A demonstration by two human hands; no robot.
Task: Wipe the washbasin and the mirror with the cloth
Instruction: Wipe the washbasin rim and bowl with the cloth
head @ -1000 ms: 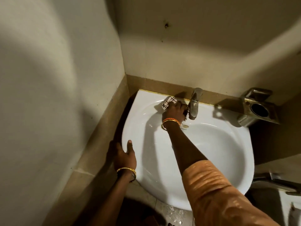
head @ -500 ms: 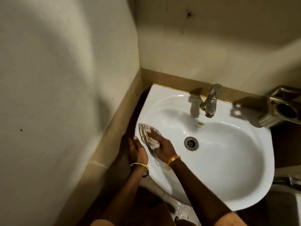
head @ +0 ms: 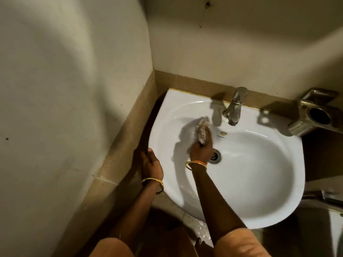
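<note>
White washbasin [head: 250,182], corner-mounted. Right hand [head: 201,151] clasps crumpled cloth [head: 202,131] against inner bowl, left of tap [head: 234,108]. Left hand [head: 150,164] grips basin's left rim.

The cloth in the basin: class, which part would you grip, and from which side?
Grip the cloth's bunched near end from above, on the drain side. The right hand holds it there, leaving the far end free against the washbasin.
</note>
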